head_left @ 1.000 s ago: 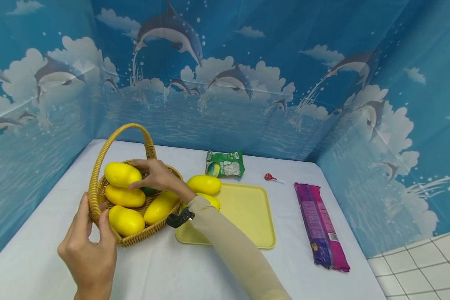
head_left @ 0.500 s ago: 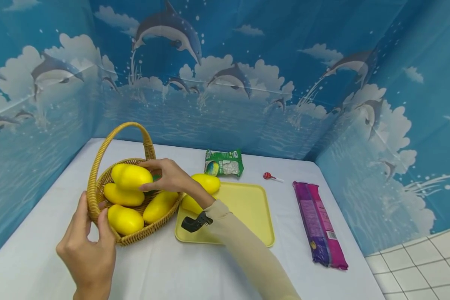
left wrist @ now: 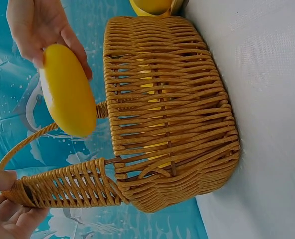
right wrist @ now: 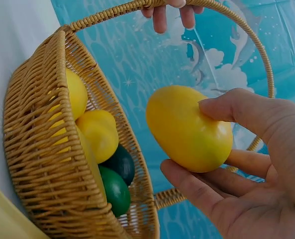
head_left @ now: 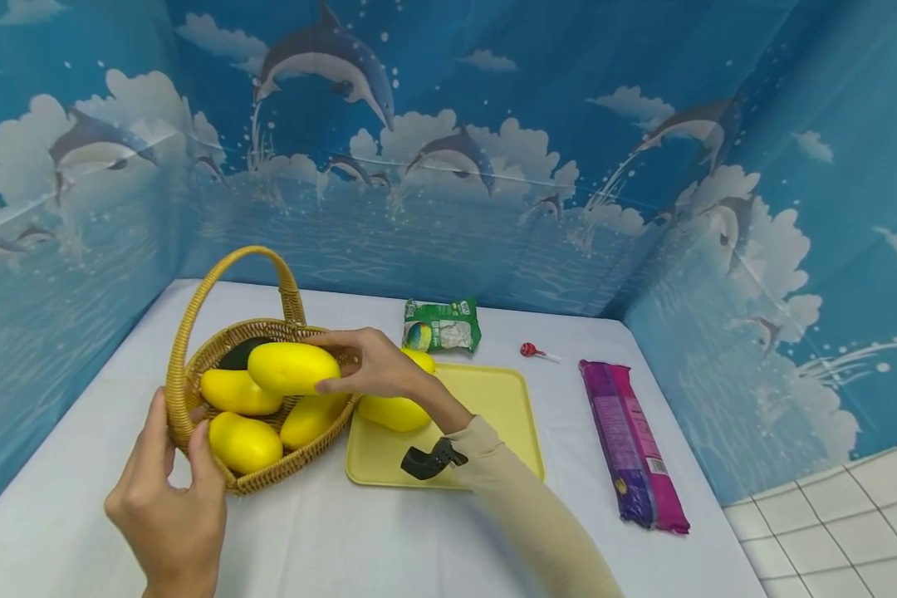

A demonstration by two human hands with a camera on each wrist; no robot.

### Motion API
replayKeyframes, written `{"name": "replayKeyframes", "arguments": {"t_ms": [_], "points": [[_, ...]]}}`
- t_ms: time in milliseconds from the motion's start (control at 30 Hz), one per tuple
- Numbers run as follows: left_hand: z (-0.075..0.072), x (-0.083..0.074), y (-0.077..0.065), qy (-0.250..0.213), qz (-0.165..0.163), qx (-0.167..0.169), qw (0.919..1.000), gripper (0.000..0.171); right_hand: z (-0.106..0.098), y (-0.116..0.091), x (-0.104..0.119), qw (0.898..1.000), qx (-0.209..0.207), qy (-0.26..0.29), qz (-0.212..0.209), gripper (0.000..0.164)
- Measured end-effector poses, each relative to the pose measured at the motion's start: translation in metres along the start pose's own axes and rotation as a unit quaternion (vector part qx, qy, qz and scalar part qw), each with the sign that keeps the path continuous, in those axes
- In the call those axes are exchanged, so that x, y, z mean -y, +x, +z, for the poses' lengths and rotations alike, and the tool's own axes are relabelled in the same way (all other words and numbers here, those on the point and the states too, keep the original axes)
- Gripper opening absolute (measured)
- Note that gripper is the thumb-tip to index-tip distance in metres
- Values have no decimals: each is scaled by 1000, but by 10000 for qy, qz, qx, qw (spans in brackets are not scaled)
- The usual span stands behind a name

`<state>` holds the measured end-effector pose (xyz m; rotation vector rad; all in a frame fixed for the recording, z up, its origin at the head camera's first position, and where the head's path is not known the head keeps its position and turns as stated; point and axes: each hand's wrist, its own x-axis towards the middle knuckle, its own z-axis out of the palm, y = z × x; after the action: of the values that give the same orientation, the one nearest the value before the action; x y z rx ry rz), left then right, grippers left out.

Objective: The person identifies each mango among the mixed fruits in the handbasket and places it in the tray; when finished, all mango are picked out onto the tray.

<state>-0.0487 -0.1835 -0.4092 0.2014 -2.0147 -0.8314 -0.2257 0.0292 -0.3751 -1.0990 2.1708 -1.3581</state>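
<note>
A wicker basket [head_left: 302,462] with a tall arched handle stands on the left of the table. My left hand [head_left: 170,507] grips the handle near its lower left end. Over the basket's right side, my right hand [head_left: 377,365] holds a yellow mango [head_left: 287,369] between thumb and fingers. The right wrist view shows this mango [right wrist: 179,124] raised clear of the rim. Several more yellow mangoes [head_left: 245,442] lie inside, along with a green fruit [right wrist: 115,193] and a darker green one [right wrist: 121,165] beside it.
Right of the basket is a yellow tray [head_left: 489,428] with two mangoes [head_left: 394,414] at its left side, partly behind the right arm. Behind it lies a green snack packet [head_left: 441,325]. A red lollipop [head_left: 529,350] and a long purple-pink packet [head_left: 634,448] are farther right.
My right hand has lifted the mango off the others and carried it rightward over the basket, uncovering a dark green fruit at the back. My left hand keeps its grip on the handle.
</note>
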Motion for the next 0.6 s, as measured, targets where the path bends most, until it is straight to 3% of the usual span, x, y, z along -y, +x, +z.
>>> {"name": "replayKeyframes", "arguments": {"t_ms": [600], "points": [[1, -4, 0, 19, -150, -98, 9998, 59, -12, -64, -9, 9962, -198, 849, -74, 61]]}}
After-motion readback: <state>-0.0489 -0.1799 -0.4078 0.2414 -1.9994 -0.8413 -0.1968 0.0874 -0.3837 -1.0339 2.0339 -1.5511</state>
